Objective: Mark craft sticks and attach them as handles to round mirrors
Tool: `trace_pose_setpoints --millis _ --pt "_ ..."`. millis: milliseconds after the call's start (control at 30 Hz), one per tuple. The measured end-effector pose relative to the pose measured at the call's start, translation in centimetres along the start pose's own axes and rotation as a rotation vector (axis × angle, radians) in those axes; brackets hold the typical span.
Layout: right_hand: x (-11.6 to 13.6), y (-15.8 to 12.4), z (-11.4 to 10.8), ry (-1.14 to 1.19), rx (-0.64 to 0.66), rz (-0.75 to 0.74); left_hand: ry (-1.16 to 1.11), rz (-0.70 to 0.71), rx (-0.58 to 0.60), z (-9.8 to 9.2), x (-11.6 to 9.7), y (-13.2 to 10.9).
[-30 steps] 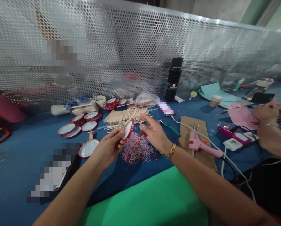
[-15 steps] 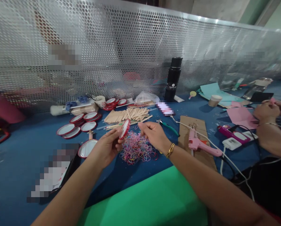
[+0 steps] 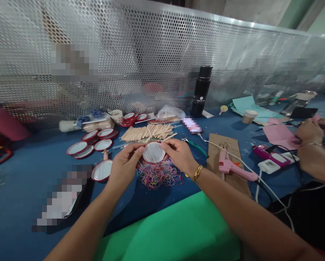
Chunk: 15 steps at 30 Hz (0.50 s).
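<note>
A round white disc with a red rim [image 3: 153, 152] is held up between both hands, its white face toward me. My left hand [image 3: 126, 158] pinches its left edge between thumb and fingers. On the opposite edge, my right hand [image 3: 179, 154], with a gold bracelet at the wrist, has thumb and fingers closed. Below the disc lies a loose heap of coloured rubber bands [image 3: 161, 175]. Behind it is a spread of flat wooden sticks [image 3: 147, 132]. More red-rimmed discs [image 3: 77, 148] lie in piles to the left, and a single one [image 3: 102, 170] sits near my left wrist.
At right, a pink glue gun [image 3: 229, 167] rests on cardboard [image 3: 217, 141], with cables and a power strip [image 3: 274, 163] beyond. Teal-handled pliers [image 3: 197, 148] and a black flask [image 3: 202, 92] stand behind. Green sheet [image 3: 168, 232] lies in front. Another person's hands [image 3: 311, 132] hold pink paper.
The disc has turned from edge-on to facing me and moved slightly right. My right hand has come onto its right edge; my left hand still grips it.
</note>
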State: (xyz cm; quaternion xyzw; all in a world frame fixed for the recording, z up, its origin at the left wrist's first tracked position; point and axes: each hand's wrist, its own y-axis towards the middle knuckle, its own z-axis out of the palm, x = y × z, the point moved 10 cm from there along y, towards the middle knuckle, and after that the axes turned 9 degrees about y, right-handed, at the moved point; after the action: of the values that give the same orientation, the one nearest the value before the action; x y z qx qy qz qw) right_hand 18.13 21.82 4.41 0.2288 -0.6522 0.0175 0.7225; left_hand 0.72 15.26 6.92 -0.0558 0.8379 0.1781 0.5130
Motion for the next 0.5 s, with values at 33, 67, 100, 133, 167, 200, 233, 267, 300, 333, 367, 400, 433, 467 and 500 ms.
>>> trace_pose_setpoints --millis 33,67,100,133,167,200,233,267,300,333,367,400,433,467,500 --pt "-0.1 0.0 0.0 0.002 0.000 0.009 -0.032 -0.015 -0.003 0.0 0.1 0.0" --pt "-0.2 0.0 0.0 0.009 0.001 0.019 -0.065 -0.028 -0.009 -0.1 0.3 0.0" --pt "-0.2 0.0 0.1 0.019 0.002 0.030 -0.097 -0.040 -0.015 -0.2 0.4 0.0" --pt "-0.3 -0.1 0.2 0.033 0.004 0.043 -0.129 -0.055 -0.018 -0.2 0.6 0.0" --pt "-0.4 -0.1 0.3 0.052 0.006 0.059 -0.165 -0.071 -0.018 -0.1 0.8 0.0" --pt "-0.5 -0.2 0.3 0.073 0.007 0.075 -0.206 -0.089 -0.017 0.0 1.0 0.0" --pt "-0.5 -0.2 0.4 0.092 0.008 0.092 -0.250 -0.108 -0.013 0.1 1.2 -0.1" --pt "-0.6 -0.3 0.5 0.109 0.005 0.107 -0.294 -0.129 -0.010 0.3 1.4 -0.1" --pt "-0.7 -0.3 0.5 0.123 0.000 0.117 -0.332 -0.150 -0.010 0.4 1.6 -0.1" --pt "-0.7 -0.4 0.5 0.134 -0.006 0.124 -0.363 -0.170 -0.011 0.6 1.7 -0.2" --pt "-0.7 -0.4 0.5 0.143 -0.013 0.128 -0.384 -0.190 -0.010 0.7 1.9 -0.2" --pt "-0.7 -0.4 0.4 0.149 -0.018 0.129 -0.397 -0.209 -0.006 0.9 2.0 -0.3" --pt "-0.7 -0.4 0.4 0.154 -0.023 0.128 -0.406 -0.226 -0.001 1.0 2.0 -0.4" --pt "-0.6 -0.5 0.4 0.158 -0.028 0.128 -0.414 -0.240 0.004 1.1 2.1 -0.4" --pt "-0.6 -0.5 0.4 0.160 -0.030 0.128 -0.422 -0.251 0.006 1.2 2.1 -0.5"
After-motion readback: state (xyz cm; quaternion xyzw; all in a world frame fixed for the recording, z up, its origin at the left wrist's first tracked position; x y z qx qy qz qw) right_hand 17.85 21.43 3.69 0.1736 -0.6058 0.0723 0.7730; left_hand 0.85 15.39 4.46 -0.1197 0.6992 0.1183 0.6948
